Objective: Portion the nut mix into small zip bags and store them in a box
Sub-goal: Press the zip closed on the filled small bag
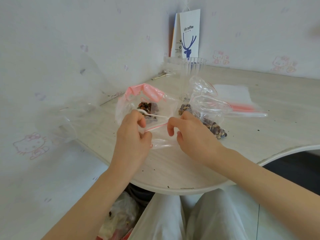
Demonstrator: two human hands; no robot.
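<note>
Scene: A person seated at a pale table [173, 170] works over a small zip bag [160, 138] near the table's middle.
Left hand: The left hand [133, 134] has its fingers curled and pinches the left end of the bag's red-striped mouth.
Right hand: The right hand [189, 134] also has its fingers curled and holds the right end of the same mouth.
Bag in hand: It looks clear and empty, and appears to be getting pulled open for filling.
Supply: The nut mix [147, 107] lies in a large bag [143, 90] with a pink top, just beyond the hands. A white spoon [155, 115] rests in it.
Done so far: Filled bags [213, 127] of nuts, at least two, lie on the table to the right of the hands.
Left to do: Some mix remains, and a stack of empty bags [237, 99] waits far right. No filled bag is boxed yet, by the look of it.
Box: A clear container [69, 122] at the left edge may be it, but this cannot be told.
Background: A clear cup [193, 73] and a paper coffee bag [189, 32] stand at the far wall.
</note>
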